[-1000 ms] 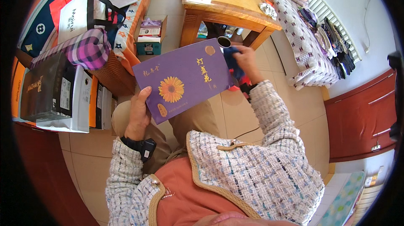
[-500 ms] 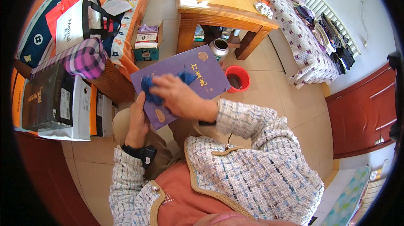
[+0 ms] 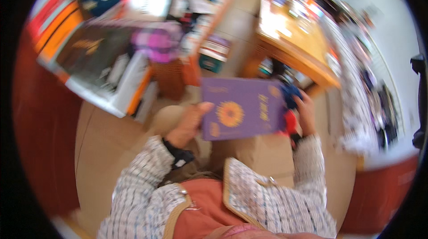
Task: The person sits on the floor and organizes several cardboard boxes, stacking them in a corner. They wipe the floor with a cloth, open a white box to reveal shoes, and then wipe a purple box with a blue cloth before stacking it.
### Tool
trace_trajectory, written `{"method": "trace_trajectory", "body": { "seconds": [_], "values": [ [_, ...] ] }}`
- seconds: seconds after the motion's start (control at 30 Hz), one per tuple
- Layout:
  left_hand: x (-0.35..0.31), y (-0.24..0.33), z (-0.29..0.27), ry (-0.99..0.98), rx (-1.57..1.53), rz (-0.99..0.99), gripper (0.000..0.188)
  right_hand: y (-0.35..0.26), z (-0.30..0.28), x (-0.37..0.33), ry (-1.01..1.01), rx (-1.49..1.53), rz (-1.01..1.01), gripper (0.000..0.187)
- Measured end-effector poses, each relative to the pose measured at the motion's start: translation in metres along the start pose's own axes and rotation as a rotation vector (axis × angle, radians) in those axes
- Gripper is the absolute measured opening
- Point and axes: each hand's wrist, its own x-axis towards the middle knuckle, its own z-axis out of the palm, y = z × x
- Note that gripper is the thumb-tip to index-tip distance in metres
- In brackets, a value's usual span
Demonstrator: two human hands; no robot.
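Note:
A flat purple box (image 3: 258, 101) with an orange flower print and gold lettering is held out over my knees. At its left edge, my left hand (image 3: 189, 125) is closed on it, thumb on the top face. My right hand (image 3: 306, 113) is by the opposite edge with a dark blue cloth (image 3: 290, 93) in its fingers. The cloth lies against the box's right edge; motion blur hides exactly how the fingers grip it. Just behind that edge, part of a red bucket (image 3: 291, 122) shows, mostly covered by the box and hand.
A wooden table (image 3: 296, 47) with glass items stands ahead to the right. Stacked shoe boxes (image 3: 96, 65) and a plaid purple cloth (image 3: 158, 43) are at left, near a small open carton (image 3: 213, 56). A bed with patterned covers (image 3: 352, 105) lies at far right.
My right hand has moved with the blue cloth from the box's face to its right edge. The box has turned nearly level, uncovering the flower print. My view has swung left.

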Motion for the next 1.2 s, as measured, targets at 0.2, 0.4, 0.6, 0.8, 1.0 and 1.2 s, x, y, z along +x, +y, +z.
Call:
{"method": "trace_trajectory", "body": {
  "seconds": [0.2,0.4,0.6,0.8,1.0,1.2],
  "values": [
    [-0.035,0.052,0.018,0.065,-0.247,0.14,0.051,0.048,-0.009,-0.023,0.231,0.31,0.174,0.027],
    [-0.111,0.153,0.016,0.261,-0.119,0.59,0.066,0.039,0.007,-0.027,0.14,0.382,0.152,0.024],
    [-0.163,0.207,-0.008,0.647,-0.211,1.044,0.063,0.001,0.067,-0.005,0.028,0.486,0.069,0.021],
    [-0.184,0.227,-0.051,0.735,-0.276,1.185,0.06,0.002,0.099,0.016,-0.142,0.597,0.132,0.022],
    [-0.196,0.253,-0.046,0.691,-0.269,1.279,0.056,0.006,0.12,0.019,-0.167,0.598,0.109,0.028],
    [-0.196,0.351,-0.034,0.515,-0.02,1.502,0.045,0.01,0.117,0.019,-0.083,0.597,0.083,0.022]
  ]
}}
